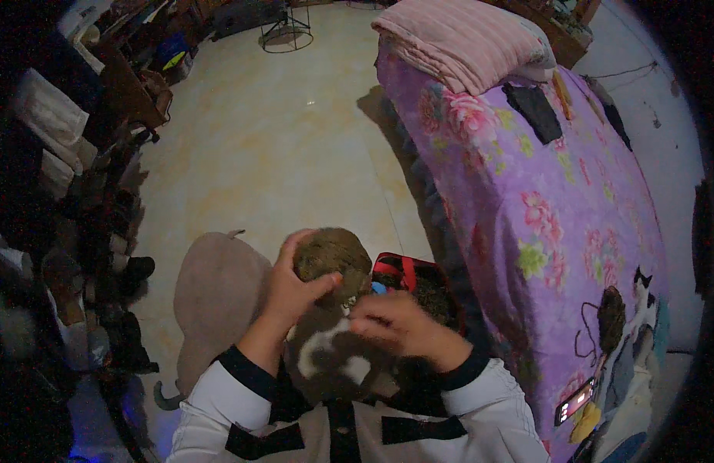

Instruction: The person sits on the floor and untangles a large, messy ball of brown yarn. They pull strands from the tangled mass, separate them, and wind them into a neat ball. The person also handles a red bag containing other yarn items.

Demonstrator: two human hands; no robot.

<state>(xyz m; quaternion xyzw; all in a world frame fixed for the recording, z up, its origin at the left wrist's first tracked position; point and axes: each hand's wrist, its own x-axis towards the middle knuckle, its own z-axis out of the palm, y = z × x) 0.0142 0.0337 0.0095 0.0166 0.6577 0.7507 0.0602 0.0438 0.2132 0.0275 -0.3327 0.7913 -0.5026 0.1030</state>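
Note:
A round olive-brown ball point(334, 255), which looks like wound yarn, rests in my left hand point(291, 285). The left fingers and thumb wrap its side. Close to the ball's lower right edge is my right hand point(399, 324), its fingers curled in and slightly smeared by motion. A small pale bit point(347, 305) shows between the ball and the right fingertips; what those fingers pinch is too small to name. Beneath both hands, a brown-and-white patterned cover point(322, 363) lies over my lap. Just beyond the right hand stands a red-and-black open bag point(385, 262) with dark yarn-like material inside.
A bed with a purple flowered sheet point(511, 255) runs along the right, bearing a folded pink quilt point(465, 42), a phone point(574, 401) and a dark yarn bundle point(611, 318). Shoes point(133, 266) crowd the left. A brown mat point(218, 301) lies on the tiled floor point(287, 147).

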